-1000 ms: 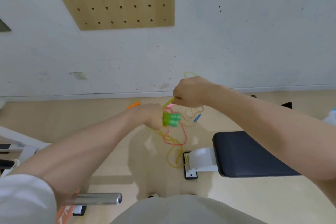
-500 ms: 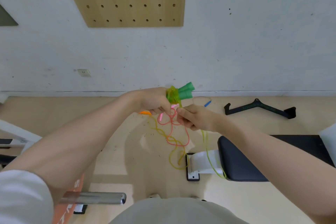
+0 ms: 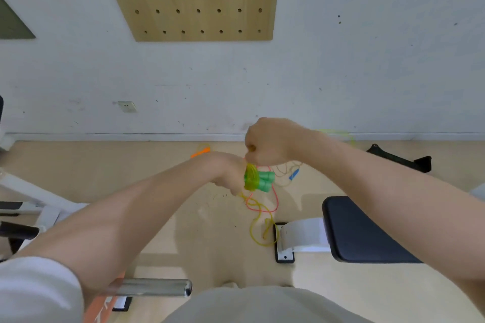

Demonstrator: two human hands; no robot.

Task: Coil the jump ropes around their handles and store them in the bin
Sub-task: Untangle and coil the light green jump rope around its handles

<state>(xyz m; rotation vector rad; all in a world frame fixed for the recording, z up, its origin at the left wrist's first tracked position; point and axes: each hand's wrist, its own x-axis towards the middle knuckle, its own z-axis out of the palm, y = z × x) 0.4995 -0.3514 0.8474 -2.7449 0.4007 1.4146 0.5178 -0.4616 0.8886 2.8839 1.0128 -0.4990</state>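
- The two green plastic handles (image 3: 263,181) were held tight in the left hand (image 3: 227,173), above the floor.
- The thin yellow-green rope (image 3: 251,172) was pinched in the right hand (image 3: 267,142).
- The loops could be lost if that pinch got loose.

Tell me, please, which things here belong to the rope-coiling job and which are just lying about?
Job:
- green handles, held by the left hand
- yellow-green rope, pulled by the right hand
- loose ropes on the floor
- orange handle
- blue handle

Lying about:
- black bench pad
- pegboard
- metal bar
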